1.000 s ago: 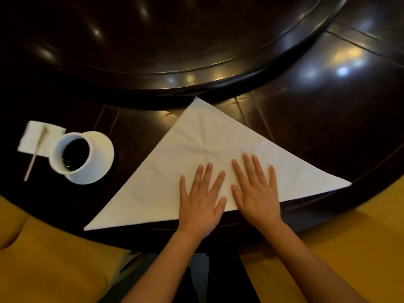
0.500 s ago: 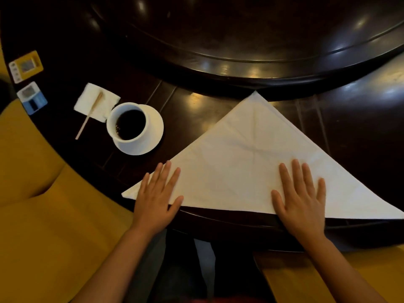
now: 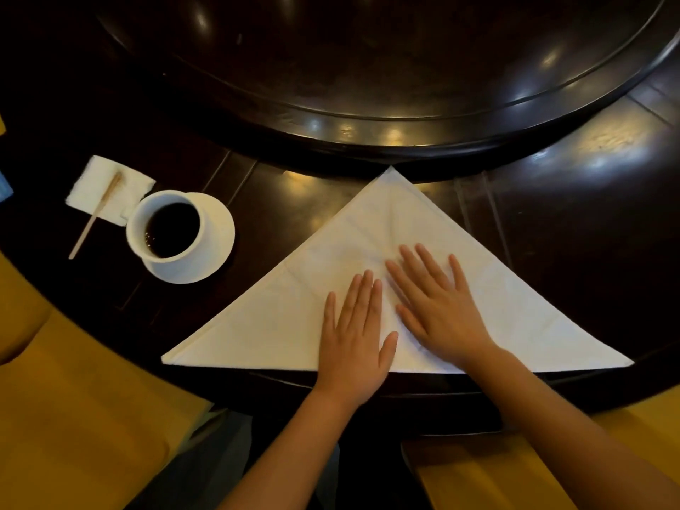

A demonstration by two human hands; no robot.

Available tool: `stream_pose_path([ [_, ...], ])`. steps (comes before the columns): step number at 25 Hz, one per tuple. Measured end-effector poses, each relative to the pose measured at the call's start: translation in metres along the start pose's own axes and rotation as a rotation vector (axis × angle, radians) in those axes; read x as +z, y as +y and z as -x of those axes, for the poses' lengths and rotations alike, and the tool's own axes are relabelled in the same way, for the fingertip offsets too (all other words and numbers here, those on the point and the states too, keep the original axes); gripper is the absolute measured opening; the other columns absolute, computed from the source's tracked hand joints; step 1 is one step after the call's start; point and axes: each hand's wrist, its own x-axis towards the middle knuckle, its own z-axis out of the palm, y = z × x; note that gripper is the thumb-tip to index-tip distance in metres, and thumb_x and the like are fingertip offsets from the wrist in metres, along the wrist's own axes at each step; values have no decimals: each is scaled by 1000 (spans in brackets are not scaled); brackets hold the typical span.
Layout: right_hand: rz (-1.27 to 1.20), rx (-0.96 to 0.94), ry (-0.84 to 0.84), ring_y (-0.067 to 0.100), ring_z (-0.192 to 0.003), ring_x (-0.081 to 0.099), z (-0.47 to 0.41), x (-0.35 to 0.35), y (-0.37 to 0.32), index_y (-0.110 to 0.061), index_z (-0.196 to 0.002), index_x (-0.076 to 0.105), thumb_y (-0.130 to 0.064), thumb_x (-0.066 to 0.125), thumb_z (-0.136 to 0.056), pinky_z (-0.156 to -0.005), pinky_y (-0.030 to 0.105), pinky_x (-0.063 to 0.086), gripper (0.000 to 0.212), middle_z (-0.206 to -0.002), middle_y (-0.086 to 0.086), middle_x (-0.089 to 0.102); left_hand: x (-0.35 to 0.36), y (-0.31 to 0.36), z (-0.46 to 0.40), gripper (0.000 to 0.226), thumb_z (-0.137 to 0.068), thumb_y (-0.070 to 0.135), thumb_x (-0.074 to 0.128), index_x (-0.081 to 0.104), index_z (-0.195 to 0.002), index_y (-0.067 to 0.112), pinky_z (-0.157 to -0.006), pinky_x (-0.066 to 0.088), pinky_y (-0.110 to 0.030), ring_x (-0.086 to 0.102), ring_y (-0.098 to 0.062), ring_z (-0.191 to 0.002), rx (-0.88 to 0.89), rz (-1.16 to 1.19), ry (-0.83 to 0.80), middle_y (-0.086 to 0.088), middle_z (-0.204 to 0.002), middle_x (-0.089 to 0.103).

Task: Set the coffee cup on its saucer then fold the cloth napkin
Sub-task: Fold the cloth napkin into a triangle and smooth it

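Both hands lie flat and open, side by side: left hand (image 3: 355, 338), right hand (image 3: 439, 309), on the triangular white napkin (image 3: 507, 296) at the desk's (image 3: 574, 230) 6 o'clock edge. At 9 o'clock, the coffee cup (image 3: 167, 227) sits on its saucer (image 3: 220, 237).
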Motion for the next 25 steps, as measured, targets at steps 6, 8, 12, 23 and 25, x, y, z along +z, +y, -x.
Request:
stream_pose_path([
  [6, 14, -167, -53, 18, -143, -5, -83, -11, 42, -28, -148, 5, -50, 14, -94, -115, 50, -5, 58, -157, 1, 3, 14, 1, -2, 68, -86, 55, 28, 23, -147, 24, -110, 12, -53, 14, -30, -142, 30, -60, -42, -15, -154, 22],
  [8, 22, -107, -32, 18, -143, -5, -103, -17, 46, -26, -148, 3, -51, 15, -94, -115, 49, -4, 60, -157, 2, 2, 13, 2, -2, 69, -84, 59, 28, 23, -146, 28, -110, 13, -55, 14, -31, -142, 30, -73, -56, -15, -154, 21],
  [12, 38, -31, -11, 17, -143, -6, -115, -18, 43, -22, -148, 1, -53, 14, -92, -114, 46, -7, 65, -158, 1, 1, 14, -1, 10, 70, -84, 60, 32, 21, -147, 31, -109, 8, -53, 10, -32, -142, 51, -73, -59, -15, -155, 16],
  [23, -197, 230, 37, 23, -143, 3, 7, -22, 47, -24, -147, 14, -44, 36, -94, -113, 47, 2, 60, -157, 7, 10, 1, 3, 19, 67, -89, 59, 23, 21, -148, 26, -109, 7, -54, 12, -27, -142, 90, -13, -41, -11, -155, 15],
  [25, -219, 348, 21, 27, -142, 12, 57, -25, 58, -23, -145, 21, -35, 52, -91, -111, 46, 12, 64, -155, 9, 18, 2, 18, 2, 67, -91, 59, 17, 17, -149, 25, -110, 7, -53, 8, -27, -142, 136, -11, -46, -10, -155, 12],
])
